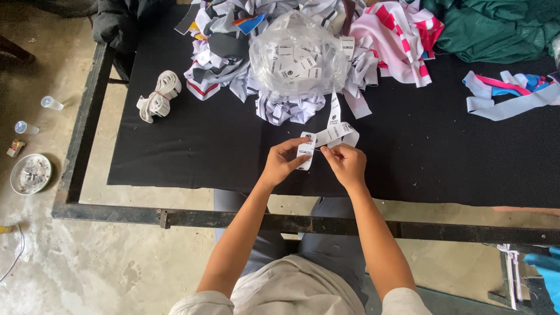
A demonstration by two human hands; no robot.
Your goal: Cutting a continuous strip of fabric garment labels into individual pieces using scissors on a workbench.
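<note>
Holding a white label strip [326,133] between both my hands, I pinch one end of it with my left hand [282,161], and my right hand [346,163] pinches it just beside. Both hands are closed on the strip with finger and thumb. The strip loops up from my fingers toward a clear plastic bag [297,55] full of more white labels. All of this is over a black cloth [192,146] on a table with a dark metal frame [81,146]. Behind the bag lies a pile of striped fabric scraps [221,52], with pink and white fabric [399,41] and green fabric [496,29] to the right. A bundle of white bands [157,96] lies to the left. On the floor sits a round metal dish [30,173].
</note>
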